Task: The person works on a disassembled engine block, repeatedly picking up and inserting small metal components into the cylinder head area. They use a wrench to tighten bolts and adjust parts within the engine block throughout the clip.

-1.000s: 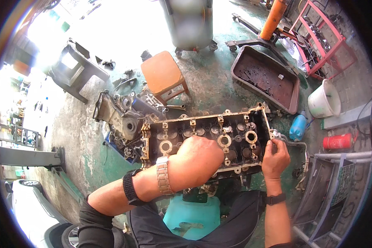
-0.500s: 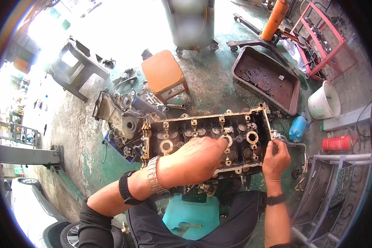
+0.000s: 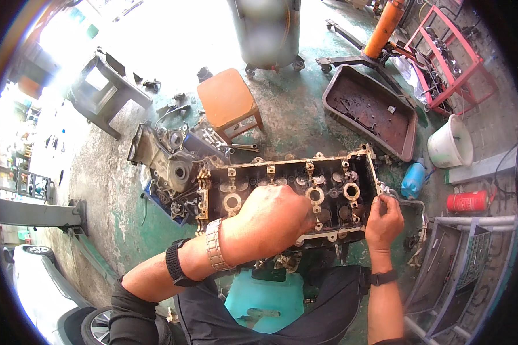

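Note:
An engine cylinder head (image 3: 253,162) lies lengthwise before me, with a pale machined rim, dark greasy inside and round ringed openings. My left hand (image 3: 273,213) is over its middle, curled closed with the back of the hand up. Its fingertips are hidden beneath, so what they hold, if anything, cannot be seen. Beside them shows a ringed opening (image 3: 315,196). At the right end, my right hand (image 3: 384,223) has its thumb and fingers pinched on the cylinder head's edge.
Removed engine parts (image 3: 175,167) and wrenches (image 3: 236,147) lie at the left. Beyond stand an orange-topped stool (image 3: 227,98) and a brown drip tray (image 3: 411,141). On the right are a blue bottle (image 3: 413,179), white bucket (image 3: 450,144) and red cylinder (image 3: 467,201). A teal stool (image 3: 265,305) is below.
My left hand has drawn back slightly left and nearer, off the ringed opening its fingers partly covered. My right hand stays at the right edge.

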The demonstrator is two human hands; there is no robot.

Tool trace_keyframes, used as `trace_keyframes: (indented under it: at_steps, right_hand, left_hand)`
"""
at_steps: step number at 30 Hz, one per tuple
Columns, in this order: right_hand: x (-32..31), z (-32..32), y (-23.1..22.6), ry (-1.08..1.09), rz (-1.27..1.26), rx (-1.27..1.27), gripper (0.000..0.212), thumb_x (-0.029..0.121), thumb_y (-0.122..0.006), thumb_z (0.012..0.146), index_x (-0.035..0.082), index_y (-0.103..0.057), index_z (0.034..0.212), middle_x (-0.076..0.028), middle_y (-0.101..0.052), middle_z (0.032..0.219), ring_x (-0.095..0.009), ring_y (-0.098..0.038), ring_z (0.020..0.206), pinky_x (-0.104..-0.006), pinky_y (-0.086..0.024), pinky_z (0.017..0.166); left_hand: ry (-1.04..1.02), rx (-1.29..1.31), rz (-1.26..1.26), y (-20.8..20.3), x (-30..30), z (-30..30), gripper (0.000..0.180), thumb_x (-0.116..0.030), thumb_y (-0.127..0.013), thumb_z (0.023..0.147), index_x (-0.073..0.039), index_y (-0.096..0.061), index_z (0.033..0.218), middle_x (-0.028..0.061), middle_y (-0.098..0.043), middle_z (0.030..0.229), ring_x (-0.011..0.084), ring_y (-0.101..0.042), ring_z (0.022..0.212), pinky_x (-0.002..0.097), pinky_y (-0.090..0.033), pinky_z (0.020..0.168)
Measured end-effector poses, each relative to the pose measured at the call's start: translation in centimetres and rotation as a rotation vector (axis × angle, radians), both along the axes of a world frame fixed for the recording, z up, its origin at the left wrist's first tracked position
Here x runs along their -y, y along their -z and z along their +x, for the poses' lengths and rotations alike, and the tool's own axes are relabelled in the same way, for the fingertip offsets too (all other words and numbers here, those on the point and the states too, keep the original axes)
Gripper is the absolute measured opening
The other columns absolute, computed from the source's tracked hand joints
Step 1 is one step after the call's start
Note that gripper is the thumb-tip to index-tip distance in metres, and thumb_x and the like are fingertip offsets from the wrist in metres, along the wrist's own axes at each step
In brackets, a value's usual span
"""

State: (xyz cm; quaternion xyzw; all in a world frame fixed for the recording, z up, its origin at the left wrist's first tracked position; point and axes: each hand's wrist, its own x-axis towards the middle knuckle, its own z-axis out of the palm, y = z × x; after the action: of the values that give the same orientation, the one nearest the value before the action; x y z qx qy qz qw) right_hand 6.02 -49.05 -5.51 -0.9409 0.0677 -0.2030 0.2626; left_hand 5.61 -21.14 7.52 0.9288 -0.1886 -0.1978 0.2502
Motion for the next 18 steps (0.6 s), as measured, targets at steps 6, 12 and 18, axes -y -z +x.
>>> trace_keyframes:
  at_steps: [6,12,18]
  right_hand:
    - [0.0,0.0,-0.1,-0.009,-0.013,0.018,0.011,0.015,-0.069,0.087,0.005,-0.068,0.092,-0.011,-0.069,0.087,-0.030,-0.067,0.074,-0.0401,-0.052,0.066]
    - [0.0,0.0,0.0,-0.001,-0.012,0.005,0.012,0.015,-0.069,0.087,0.005,-0.068,0.092,-0.012,-0.069,0.088,-0.032,-0.066,0.075,-0.0406,-0.052,0.067]
    - [0.1,0.0,0.2,0.014,0.009,-0.020,0.012,0.016,-0.070,0.086,0.005,-0.068,0.092,-0.012,-0.069,0.090,-0.033,-0.066,0.078,-0.0413,-0.052,0.068]
  left_hand:
    - [0.001,0.045,-0.018,-0.3,-0.9,-0.1,0.027,-0.027,-0.069,0.086,-0.003,-0.064,0.075,0.0216,-0.064,0.073,0.0425,-0.065,0.076,0.0507,-0.052,0.070]
    - [0.080,-0.002,0.032,-0.7,-1.1,-0.2,0.021,-0.023,-0.068,0.085,-0.003,-0.065,0.080,0.0205,-0.066,0.076,0.0420,-0.066,0.079,0.0496,-0.053,0.070]
    - [0.153,-0.030,0.115,-0.8,-0.8,0.1,0.018,-0.020,-0.068,0.083,-0.003,-0.066,0.083,0.0201,-0.067,0.078,0.0412,-0.067,0.079,0.0492,-0.054,0.071]
